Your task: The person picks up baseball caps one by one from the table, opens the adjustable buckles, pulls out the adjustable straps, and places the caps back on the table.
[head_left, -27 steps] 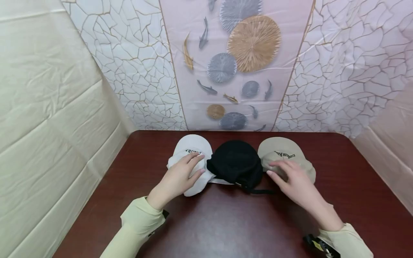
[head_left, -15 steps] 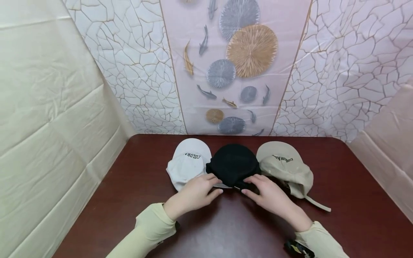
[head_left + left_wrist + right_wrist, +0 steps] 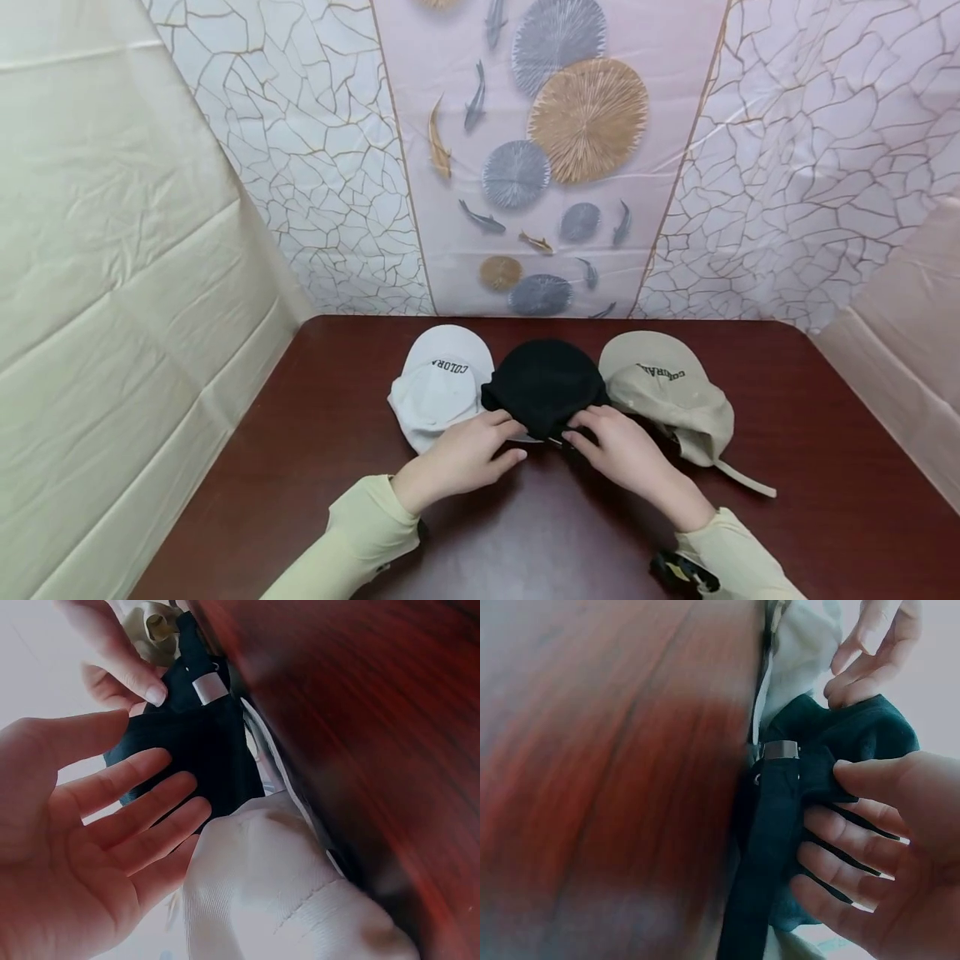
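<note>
Patterned cloth backdrop point(image 3: 517, 175), dark red tabletop point(image 3: 510, 542), three caps lined up near its back edge. The black cap point(image 3: 547, 379) sits mid-row between the white cap point(image 3: 442, 396) and the beige cap point(image 3: 667, 400), just past both hands toward that back edge, its buckle point(image 3: 780, 750) side facing the front edge. Right hand point(image 3: 630, 454) is the closer one to the buckle, thumb and fingers looking lightly pinched on the cap's rim. Left hand point(image 3: 468, 454) has fingers spread, thumb well apart, gripping nothing, beside the cap's left-hand side
</note>
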Demonstrator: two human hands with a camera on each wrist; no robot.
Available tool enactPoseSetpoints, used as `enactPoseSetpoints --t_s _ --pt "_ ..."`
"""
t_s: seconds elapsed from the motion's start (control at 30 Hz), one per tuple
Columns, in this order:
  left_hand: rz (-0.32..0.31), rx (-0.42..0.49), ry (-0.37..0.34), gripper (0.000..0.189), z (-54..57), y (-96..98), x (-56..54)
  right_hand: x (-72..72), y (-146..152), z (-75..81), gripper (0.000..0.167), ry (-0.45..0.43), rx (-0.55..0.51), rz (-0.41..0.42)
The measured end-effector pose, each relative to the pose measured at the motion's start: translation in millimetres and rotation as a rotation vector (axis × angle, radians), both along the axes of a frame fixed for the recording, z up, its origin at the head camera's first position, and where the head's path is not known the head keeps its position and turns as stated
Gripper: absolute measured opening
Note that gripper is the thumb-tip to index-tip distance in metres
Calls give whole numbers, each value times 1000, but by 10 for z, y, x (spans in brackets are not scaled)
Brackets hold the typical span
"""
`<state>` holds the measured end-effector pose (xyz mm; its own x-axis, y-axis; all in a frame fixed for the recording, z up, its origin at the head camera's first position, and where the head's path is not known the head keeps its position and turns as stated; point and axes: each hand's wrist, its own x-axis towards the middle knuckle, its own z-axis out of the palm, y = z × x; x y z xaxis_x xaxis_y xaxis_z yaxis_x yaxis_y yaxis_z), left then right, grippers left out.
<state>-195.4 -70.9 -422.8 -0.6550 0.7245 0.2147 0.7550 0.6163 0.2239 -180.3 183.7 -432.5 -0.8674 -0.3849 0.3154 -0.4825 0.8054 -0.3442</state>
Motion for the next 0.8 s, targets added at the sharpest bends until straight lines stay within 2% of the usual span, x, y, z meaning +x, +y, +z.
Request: enactPoseSetpoints --t_s 0.17,0.33,0.43,0.57,0.63,0.8 --pt "-14 35 44 32 90 9 -23 -17 24 124 8 36 -50 31" --pt "-33 116 138 39 221 15 -34 -6 46 346 7 76 -153 34" --pt "-49 181 192 49 274 43 -13 32 57 469 6 67 -228 32" --pt "-70 229 229 62 273 88 59 120 58 572 8 23 -329 79" --pt "-59 232 244 65 265 107 95 153 46 593 10 16 -357 118" --pt "-33 247 294 50 209 156 153 241 18 548 15 -7 -386 205"
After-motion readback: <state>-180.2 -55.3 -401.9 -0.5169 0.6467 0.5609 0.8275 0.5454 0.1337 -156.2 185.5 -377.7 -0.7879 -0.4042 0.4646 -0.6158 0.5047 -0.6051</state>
